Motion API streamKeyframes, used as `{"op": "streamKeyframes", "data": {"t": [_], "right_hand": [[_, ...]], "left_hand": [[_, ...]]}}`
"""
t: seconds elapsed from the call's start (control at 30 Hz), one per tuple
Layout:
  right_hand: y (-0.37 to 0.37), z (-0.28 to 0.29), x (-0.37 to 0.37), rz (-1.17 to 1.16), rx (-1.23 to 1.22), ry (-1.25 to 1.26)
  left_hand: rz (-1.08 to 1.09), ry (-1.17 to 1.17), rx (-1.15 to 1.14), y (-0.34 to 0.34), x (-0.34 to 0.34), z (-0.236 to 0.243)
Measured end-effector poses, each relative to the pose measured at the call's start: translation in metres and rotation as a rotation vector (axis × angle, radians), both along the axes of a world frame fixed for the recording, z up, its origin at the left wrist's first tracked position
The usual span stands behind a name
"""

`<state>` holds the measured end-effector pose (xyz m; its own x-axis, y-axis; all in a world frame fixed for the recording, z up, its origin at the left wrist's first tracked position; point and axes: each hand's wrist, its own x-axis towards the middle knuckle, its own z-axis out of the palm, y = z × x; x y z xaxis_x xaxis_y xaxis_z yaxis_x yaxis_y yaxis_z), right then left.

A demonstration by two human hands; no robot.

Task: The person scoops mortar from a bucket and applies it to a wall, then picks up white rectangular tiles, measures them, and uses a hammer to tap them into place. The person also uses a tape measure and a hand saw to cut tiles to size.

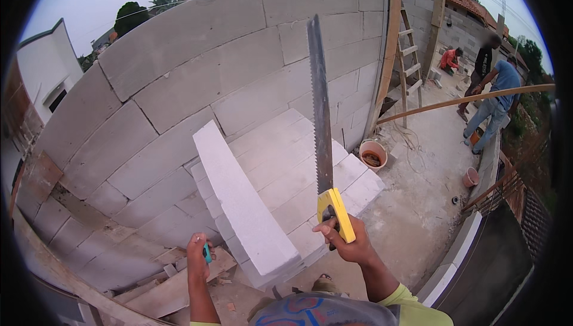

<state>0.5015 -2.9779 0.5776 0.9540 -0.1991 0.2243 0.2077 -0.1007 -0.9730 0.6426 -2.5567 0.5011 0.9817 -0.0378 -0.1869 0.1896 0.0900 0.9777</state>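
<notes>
Head view: right hand (349, 241) gripped round the yellow handle of a handsaw (323, 129), blade pointing away and up, teeth toward the left; left hand (197, 255) closed on a small teal object (207, 252), kind not clear. White block (242, 203) lies along the left side of the top of a block stack (280, 159), apart from both hands. Risks, as judged: saw is held by one hand only, so a wrist roll could swing the toothed edge across toward the left arm or scrape the block's face. Block looks unclamped; a push from the side might slide it off the stack's left edge, and a knock on its near end could chip a corner, the material seeming brittle. With the left hand occupied, steadying the block would be awkward. Edges and room: the block wall (197, 63) rises behind and to the left, limiting blade travel that way; gap between blade tip and wall cannot be judged. The loose board (173, 293) low on the left crowds footing there. Stack's top is bare between block and saw. Widest open room is right, over the concrete floor (412, 191), though a bucket (383, 159) sits just beside the stack's far right corner.
</notes>
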Motion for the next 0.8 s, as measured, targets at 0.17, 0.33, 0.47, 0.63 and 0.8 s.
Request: {"op": "streamKeyframes", "data": {"t": [0.17,0.33,0.47,0.63,0.8], "right_hand": [[0.015,-0.044,0.037,-0.011,0.270,-0.054],[0.044,-0.038,0.066,0.014,0.223,-0.030],[0.056,-0.033,0.055,0.022,0.185,0.000],[0.029,-0.040,0.049,-0.031,0.090,-0.133],[0.010,-0.052,0.045,-0.223,0.144,-0.115]], "left_hand": [[-0.172,0.024,0.373,-0.067,0.052,0.070],[-0.345,0.017,0.420,-0.098,0.058,0.070],[-0.356,-0.184,0.563,-0.113,0.064,0.071],[-0.387,-0.248,0.901,-0.152,0.066,0.108],[-0.510,-0.281,0.860,-0.165,0.050,0.112]]}}
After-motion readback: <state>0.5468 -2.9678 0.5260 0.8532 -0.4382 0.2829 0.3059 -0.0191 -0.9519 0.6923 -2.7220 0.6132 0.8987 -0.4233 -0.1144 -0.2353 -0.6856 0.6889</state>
